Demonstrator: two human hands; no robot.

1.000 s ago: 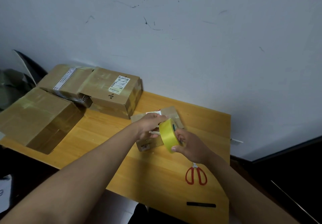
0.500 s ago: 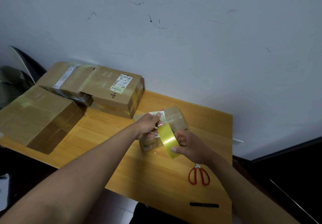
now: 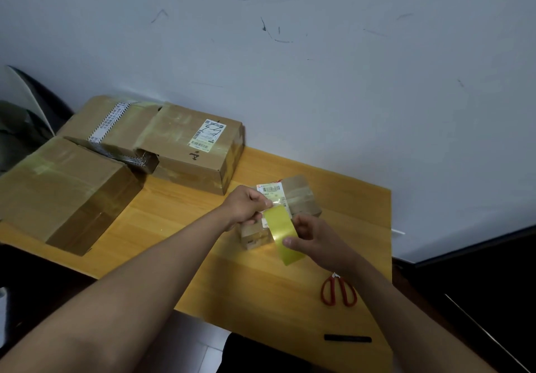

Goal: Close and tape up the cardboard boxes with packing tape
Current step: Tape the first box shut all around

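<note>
A small cardboard box point(image 3: 301, 198) with a barcode label lies near the middle of the wooden table point(image 3: 261, 285). My right hand point(image 3: 316, 242) grips a yellow roll of packing tape point(image 3: 282, 235) just in front of the box. My left hand point(image 3: 246, 206) pinches the free end of the tape at the box's label. Between the two hands runs a short stretch of tape, over the box's near side. My hands hide the front of the box.
Three larger taped cardboard boxes point(image 3: 191, 146) crowd the table's left and back left. Red-handled scissors point(image 3: 338, 290) lie to the right of my right forearm. Near the front edge rests a black marker point(image 3: 348, 338). The wall stands close behind.
My right hand has drawn the roll down and toward me, while my left hand keeps the tape's end at the box. The view has shifted a little.
</note>
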